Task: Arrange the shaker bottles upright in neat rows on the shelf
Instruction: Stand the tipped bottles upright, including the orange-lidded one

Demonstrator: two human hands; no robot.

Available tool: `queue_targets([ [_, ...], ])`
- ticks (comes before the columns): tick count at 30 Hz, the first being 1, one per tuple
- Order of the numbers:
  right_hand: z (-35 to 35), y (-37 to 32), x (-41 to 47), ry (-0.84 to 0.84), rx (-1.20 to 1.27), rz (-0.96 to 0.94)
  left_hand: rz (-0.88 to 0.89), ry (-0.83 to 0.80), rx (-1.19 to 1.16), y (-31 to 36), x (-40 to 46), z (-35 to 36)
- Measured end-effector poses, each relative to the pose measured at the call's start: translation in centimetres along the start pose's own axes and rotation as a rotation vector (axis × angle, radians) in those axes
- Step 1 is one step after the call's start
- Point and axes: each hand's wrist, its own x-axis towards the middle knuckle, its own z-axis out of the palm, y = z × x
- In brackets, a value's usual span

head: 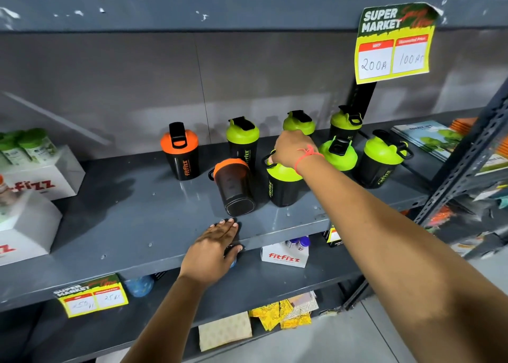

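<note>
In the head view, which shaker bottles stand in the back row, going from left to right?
Orange-lid bottle → green-lid bottle → green-lid bottle behind the right hand → green-lid bottle under the price sign.

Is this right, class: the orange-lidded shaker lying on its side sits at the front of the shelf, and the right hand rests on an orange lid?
Not quite. The head view shows the right hand resting on the lid of a green-lidded shaker, not an orange one. The orange-lidded shaker does lie on its side at the front of the shelf.

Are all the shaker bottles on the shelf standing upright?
No: one orange-lidded shaker bottle lies tipped over, base toward the camera, near the shelf front.
</note>
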Motion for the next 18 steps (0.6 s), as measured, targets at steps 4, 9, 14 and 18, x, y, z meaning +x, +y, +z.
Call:
queue_targets([
  [4, -0.1, 0.8, 0.2, -0.036, 0.035, -0.043, -0.004, 0.007, -0.021, 0.1, 0.0, 0.1],
  [9, -0.6, 1.8, 0.2, -0.088, 0.102, -0.150, -0.013, 0.022, -0.021, 0.1, 0.0, 0.2],
  [14, -0.8, 3.0, 0.6, -0.130, 0.189, -0.211, -0.028, 0.017, -0.036, 0.3, 0.0, 0.2],
  [18, -1.0, 3.9, 1.2, -0.191, 0.245, -0.251, -0.038, 0.010, -0.032, 0.6, 0.0, 0.0],
])
